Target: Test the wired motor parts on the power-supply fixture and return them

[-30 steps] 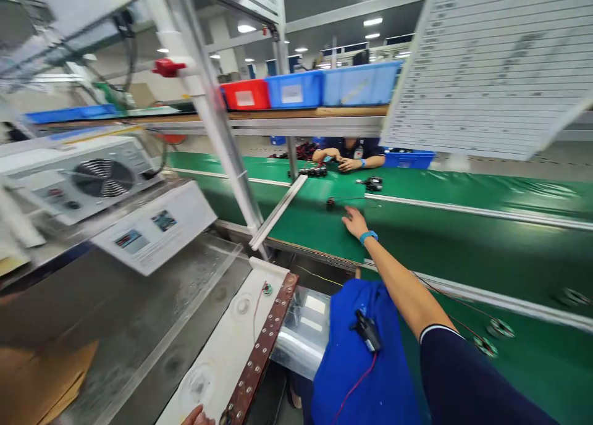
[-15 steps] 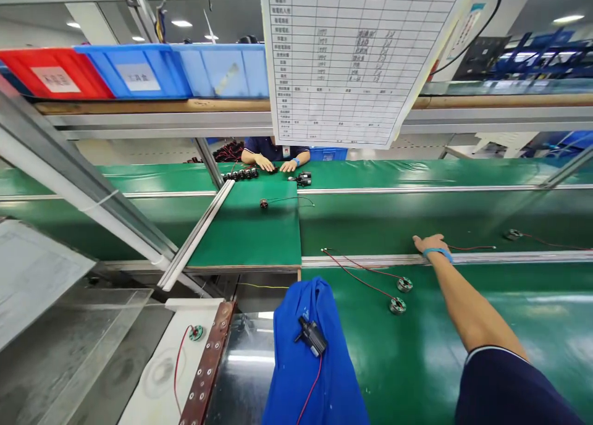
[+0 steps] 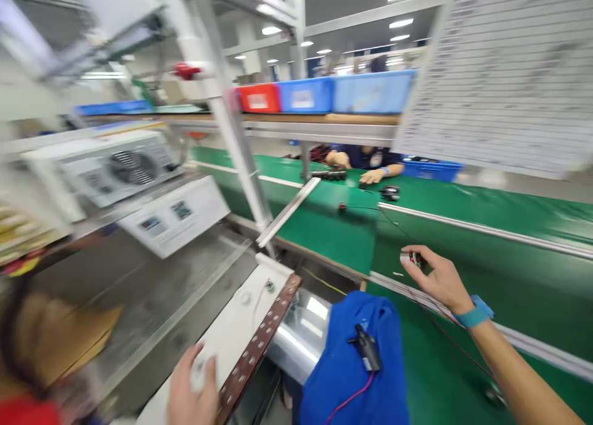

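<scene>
My right hand [image 3: 435,277], with a blue wristband, is closed around a small round motor part [image 3: 416,259] above the green belt. Thin wires trail from this part. At the lower left, my left hand [image 3: 192,382] has its thumb and fingers apart beside the white board [image 3: 227,332]; I see nothing held in it, though it is blurred. Another round motor part [image 3: 269,285] lies on that board with its wire. A black pump-like unit [image 3: 365,349] with a red wire rests on the blue cloth [image 3: 324,382] between my hands.
A brown strip with holes [image 3: 259,345] edges the white board. Across the belt, a co-worker's hands [image 3: 373,176] are by black units. A metal post [image 3: 236,116] rises at left, near a white bench instrument [image 3: 115,165]. A paper form [image 3: 500,85] hangs upper right.
The view has swung left. My right hand has come back from the far right of the belt and now holds a motor part. My left hand has come into view.
</scene>
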Tool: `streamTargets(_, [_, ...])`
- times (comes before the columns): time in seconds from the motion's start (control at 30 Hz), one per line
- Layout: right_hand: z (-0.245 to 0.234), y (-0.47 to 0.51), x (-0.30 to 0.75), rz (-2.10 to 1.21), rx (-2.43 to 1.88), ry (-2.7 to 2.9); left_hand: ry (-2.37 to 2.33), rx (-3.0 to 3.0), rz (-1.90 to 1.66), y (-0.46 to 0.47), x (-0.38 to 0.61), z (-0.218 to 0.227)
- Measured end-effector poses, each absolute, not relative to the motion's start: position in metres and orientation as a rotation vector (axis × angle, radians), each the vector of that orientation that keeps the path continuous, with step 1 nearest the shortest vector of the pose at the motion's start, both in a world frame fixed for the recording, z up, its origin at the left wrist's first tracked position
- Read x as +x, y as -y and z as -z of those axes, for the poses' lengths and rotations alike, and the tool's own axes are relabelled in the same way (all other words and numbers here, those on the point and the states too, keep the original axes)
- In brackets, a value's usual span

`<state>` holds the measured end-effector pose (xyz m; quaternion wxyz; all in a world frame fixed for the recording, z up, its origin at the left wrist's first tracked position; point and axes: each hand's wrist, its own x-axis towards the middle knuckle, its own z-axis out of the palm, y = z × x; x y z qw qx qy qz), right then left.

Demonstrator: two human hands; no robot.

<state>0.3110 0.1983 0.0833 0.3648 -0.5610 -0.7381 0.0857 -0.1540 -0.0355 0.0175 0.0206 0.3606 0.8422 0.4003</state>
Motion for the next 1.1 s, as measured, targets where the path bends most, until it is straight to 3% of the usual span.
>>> streamTargets(0.13, [-0.123, -0.144, 0.156, -0.5, -0.624, 2.419, -2.785, 1.791, -1.368, 0.034, -0.139, -0.071])
streamTargets(0.27, [-0.109, -0.089, 0.029, -0.718, 0.072, 2.711, -3.138, 1.712, -0.96, 0.067, -0.166, -0.093])
streamTargets(0.4, [-0.056, -0.071, -0.08, -0.66, 0.086, 2.929, -3.03, 0.919, -0.377, 0.137, -0.204, -0.078])
streamTargets(0.5, [-0.013, -0.072, -0.142, -0.537, -0.072, 3.055, -2.878, 0.591, -0.263, 0.185, -0.22, -0.055])
streamTargets(0.77, [0.057, -0.069, -0.2, -0.519, 0.015, 3.112, -2.108, 0.233, -1.255, 0.241, -0.195, 0.005])
streamTargets(0.97, [0.079, -0.072, -0.202, -0.545, 0.038, 3.13, -1.55, 0.136, -1.397, 0.226, -0.16, 0.009])
streamTargets(1.1, [0.081, -0.074, -0.202, -0.55, 0.087, 3.144, -1.441, 0.187, -1.501, 0.195, -0.156, -0.008])
